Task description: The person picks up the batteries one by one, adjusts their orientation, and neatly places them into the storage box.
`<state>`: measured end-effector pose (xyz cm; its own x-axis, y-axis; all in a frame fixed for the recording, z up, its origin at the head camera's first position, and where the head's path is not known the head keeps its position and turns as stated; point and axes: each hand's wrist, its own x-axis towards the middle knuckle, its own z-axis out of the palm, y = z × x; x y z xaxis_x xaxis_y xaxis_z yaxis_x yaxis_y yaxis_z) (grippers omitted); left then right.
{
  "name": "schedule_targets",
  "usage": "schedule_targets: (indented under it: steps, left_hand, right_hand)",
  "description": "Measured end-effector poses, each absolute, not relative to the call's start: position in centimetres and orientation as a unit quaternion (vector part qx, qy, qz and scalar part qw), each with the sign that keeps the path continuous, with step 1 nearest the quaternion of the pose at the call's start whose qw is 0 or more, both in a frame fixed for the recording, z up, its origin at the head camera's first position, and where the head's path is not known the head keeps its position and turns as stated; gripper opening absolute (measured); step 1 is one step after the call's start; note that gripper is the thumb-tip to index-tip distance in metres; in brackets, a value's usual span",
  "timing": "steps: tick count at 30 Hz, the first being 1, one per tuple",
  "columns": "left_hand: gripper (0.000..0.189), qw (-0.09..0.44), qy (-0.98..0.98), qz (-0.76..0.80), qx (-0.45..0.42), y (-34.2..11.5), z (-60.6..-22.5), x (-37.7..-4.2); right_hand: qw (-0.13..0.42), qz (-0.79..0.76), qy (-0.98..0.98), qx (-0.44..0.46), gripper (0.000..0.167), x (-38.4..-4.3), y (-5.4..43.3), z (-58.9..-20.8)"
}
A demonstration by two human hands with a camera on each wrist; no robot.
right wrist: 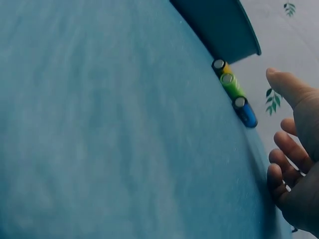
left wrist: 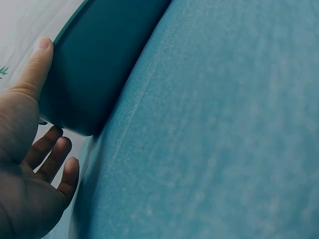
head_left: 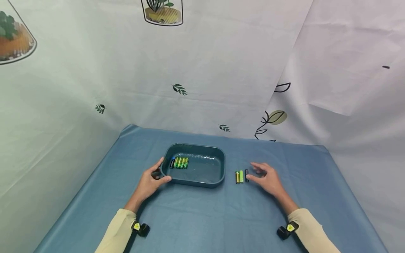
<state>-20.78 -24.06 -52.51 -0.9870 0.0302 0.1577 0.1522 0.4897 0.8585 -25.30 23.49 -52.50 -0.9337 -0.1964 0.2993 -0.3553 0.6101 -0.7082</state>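
A dark teal rectangular dish (head_left: pixel 202 182) stands on the table, with several batteries (head_left: pixel 179 162) in a row at its left end, one dark and the others green and yellow. My left hand (head_left: pixel 150 181) grips the dish's left end, thumb at the near corner and fingers around the handle side; the left wrist view shows the thumb (left wrist: pixel 37 69) along the dish wall. Right of the dish stand three batteries: a yellow-and-black one (head_left: pixel 237 177), a light green one (head_left: pixel 241 176) and a dark blue one (right wrist: pixel 245 113). Beside the dark blue one, my right hand (head_left: pixel 267 179) holds nothing, thumb and fingers apart.
Blue cloth (head_left: pixel 202 221) covers the table. White printed fabric (head_left: pixel 202 70) hangs behind it and at both sides. Each wrist, below a pale sleeve, carries a strap with a small black camera.
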Motion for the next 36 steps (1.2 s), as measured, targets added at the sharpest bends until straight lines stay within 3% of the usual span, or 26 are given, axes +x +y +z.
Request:
schedule_targets:
  steps: [21,36]
  left_hand:
    - [0.087,0.058,-0.857,-0.511,-0.046,-23.90,-52.20,-20.48]
    - [0.087,0.060,-0.861,-0.503,-0.046,-23.94,-52.28,-20.66]
  right_hand:
    - [0.015,0.345,-0.919,0.189,0.061,-25.70,24.05,-52.52]
    - [0.028,0.343,-0.919,0.191,0.050,-25.87,23.91,-52.60]
